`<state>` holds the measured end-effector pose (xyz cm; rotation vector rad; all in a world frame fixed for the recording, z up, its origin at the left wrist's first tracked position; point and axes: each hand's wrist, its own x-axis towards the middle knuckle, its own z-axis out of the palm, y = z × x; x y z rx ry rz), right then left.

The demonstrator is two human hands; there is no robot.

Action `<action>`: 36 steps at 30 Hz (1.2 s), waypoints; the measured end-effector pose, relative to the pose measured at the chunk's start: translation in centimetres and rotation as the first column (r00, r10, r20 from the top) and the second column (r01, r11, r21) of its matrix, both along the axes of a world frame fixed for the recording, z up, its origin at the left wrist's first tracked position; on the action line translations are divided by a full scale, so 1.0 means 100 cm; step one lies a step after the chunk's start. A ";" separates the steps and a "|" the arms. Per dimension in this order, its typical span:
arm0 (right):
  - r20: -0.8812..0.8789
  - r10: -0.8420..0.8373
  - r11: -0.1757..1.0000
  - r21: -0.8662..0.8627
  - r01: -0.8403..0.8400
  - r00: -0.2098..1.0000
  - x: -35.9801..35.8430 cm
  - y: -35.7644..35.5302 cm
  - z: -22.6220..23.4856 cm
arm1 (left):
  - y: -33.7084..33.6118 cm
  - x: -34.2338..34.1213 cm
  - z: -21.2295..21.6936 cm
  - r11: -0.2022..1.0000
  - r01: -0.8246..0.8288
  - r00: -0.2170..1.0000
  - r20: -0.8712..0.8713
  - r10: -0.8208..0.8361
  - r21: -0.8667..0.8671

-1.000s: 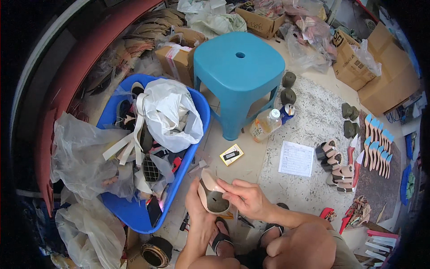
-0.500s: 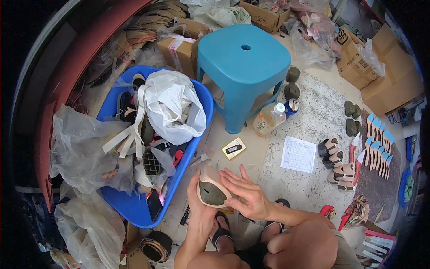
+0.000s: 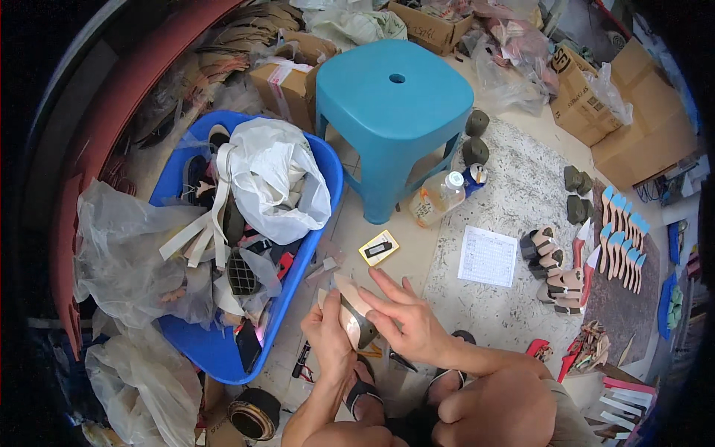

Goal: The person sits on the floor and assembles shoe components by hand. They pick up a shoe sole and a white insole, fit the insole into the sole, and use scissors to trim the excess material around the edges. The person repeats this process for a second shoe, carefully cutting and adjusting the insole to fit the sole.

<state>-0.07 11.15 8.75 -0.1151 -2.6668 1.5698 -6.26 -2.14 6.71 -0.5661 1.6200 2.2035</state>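
A dark olive shoe heel (image 3: 368,331), partly wrapped in a glossy beige covering (image 3: 350,302), is held up above my feet. My left hand (image 3: 330,331) grips it from the left side, thumb upward along the covering. Close by its right edge is my right hand (image 3: 413,328), its fingers stretched out and apart. The right thumb lies near the heel's edge; whether it touches I cannot tell. The far side of the heel is hidden, along with some left fingers.
A blue tub (image 3: 275,328) of scraps and bags stands at left, a blue stool (image 3: 395,89) ahead. Farther right are a bottle (image 3: 438,197), a paper sheet (image 3: 488,255), several beige heels (image 3: 562,287), olive heels (image 3: 579,209) and blue-tipped beige strips (image 3: 618,242).
The heel has been turned so its olive face points more to the right, and the covering's upper edges show. My right hand has drawn slightly away from it. The view has shifted a little.
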 end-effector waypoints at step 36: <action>-0.518 0.192 0.886 0.456 0.079 0.833 0.005 0.021 0.038 | -0.011 -0.021 -0.014 0.933 -0.107 0.970 0.240 0.023 0.343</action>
